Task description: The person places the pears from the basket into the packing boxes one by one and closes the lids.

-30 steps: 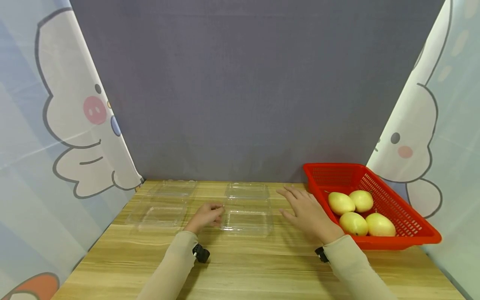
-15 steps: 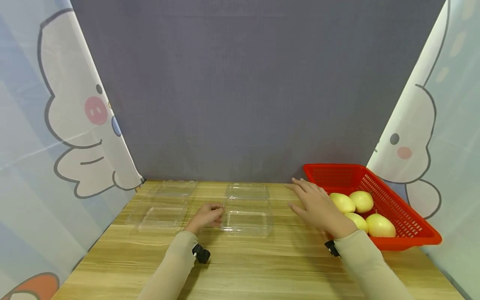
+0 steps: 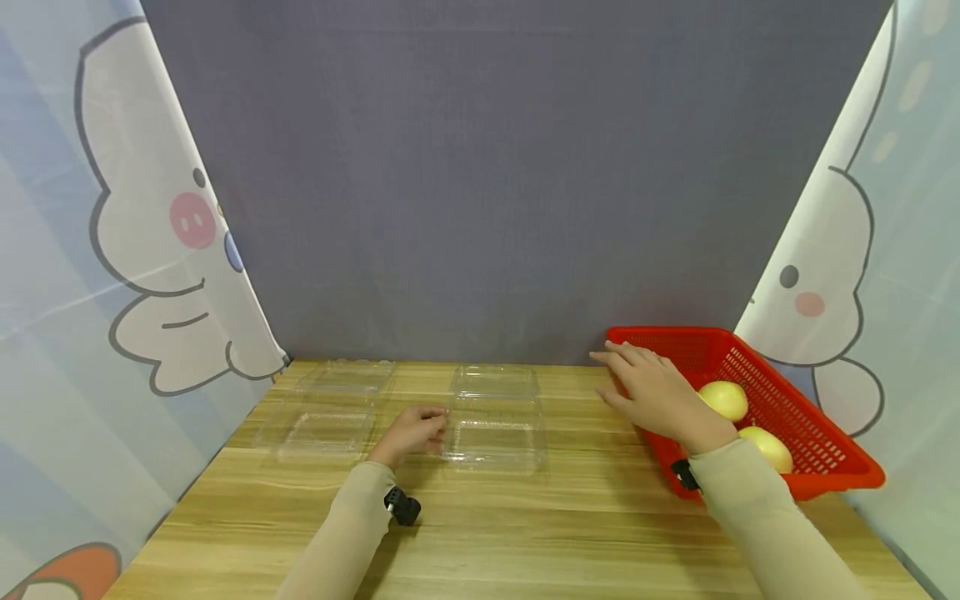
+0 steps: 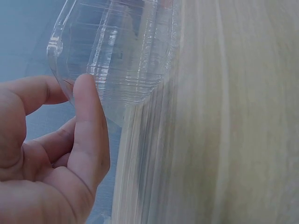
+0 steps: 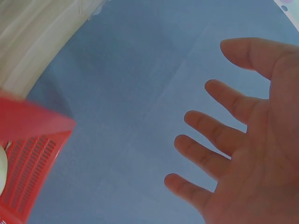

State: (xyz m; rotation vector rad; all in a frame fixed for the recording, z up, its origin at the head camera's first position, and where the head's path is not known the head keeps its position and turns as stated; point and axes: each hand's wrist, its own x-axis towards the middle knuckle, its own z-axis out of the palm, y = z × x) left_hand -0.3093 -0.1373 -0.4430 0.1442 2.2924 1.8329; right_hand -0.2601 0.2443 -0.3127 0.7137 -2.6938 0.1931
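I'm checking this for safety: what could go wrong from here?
The left hand pinches the edge of a clear rectangular plastic container, which might flex or slide. The open right hand hangs close to the red perforated plastic basket and could bump it. Round yellow fruits lie loose inside, so a bump might make them roll.

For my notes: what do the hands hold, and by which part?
The left hand pinches a clear plastic container by its edge; the right hand holds nothing.
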